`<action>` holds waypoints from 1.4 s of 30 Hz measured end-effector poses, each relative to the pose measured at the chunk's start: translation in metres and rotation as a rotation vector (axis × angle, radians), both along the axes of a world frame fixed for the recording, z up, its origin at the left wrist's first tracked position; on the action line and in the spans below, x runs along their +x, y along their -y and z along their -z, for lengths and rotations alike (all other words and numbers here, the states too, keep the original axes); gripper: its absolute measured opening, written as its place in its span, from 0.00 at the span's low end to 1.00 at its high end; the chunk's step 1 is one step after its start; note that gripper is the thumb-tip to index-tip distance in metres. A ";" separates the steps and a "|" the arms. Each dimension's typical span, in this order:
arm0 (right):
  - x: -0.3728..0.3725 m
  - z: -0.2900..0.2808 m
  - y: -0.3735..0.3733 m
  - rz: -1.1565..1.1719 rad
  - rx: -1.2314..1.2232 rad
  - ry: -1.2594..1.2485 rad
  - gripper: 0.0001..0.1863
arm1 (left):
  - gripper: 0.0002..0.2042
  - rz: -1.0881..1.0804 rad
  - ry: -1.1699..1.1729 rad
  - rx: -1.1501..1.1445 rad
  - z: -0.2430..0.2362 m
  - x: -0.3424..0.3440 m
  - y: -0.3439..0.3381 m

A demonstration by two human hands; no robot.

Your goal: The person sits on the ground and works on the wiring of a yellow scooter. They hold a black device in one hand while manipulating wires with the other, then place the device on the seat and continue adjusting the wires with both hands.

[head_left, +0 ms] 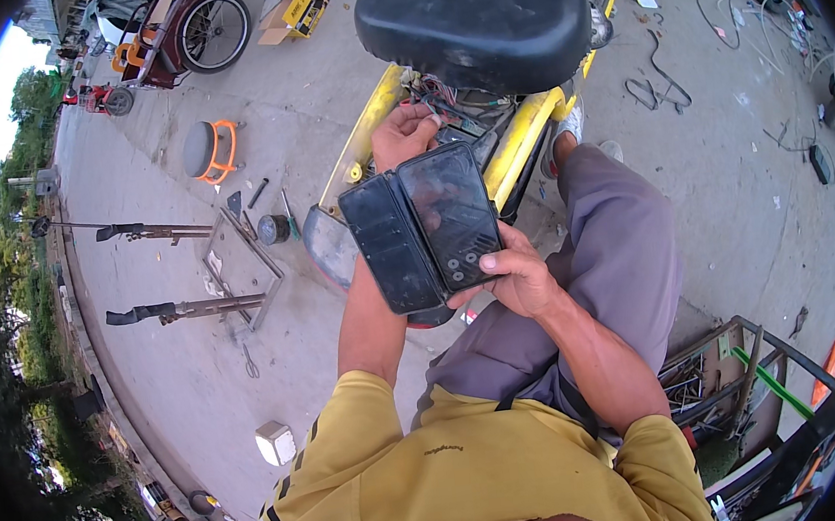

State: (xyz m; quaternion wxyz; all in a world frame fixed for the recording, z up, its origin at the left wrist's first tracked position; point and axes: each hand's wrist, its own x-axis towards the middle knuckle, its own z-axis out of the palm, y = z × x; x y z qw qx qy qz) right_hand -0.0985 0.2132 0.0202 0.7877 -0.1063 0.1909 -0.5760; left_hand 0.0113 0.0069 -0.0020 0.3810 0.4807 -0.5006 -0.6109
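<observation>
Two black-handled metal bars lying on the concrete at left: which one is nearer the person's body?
The lower bar, lying along the bottom edge of the metal frame. The other bar lies farther up the picture, nearer the orange-ringed stool.

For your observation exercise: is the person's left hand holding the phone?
No, the right hand holds the phone; the left hand reaches into wires.

The right hand point(520, 281) held a black phone in an open folding case point(424, 228) — the left hand point(403, 133) reached into tangled wires point(452, 96) under a black padded seat point(474, 16).
</observation>
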 end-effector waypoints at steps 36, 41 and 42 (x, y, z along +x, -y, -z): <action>-0.002 -0.004 -0.001 -0.002 -0.019 0.010 0.36 | 0.02 0.052 -0.019 -0.064 0.008 0.004 0.003; -0.002 -0.005 -0.001 0.000 -0.021 0.011 0.36 | 0.03 0.055 -0.013 -0.053 0.002 0.002 0.001; -0.002 -0.005 -0.001 0.000 -0.022 0.013 0.36 | 0.03 0.050 -0.018 -0.049 0.001 0.002 0.001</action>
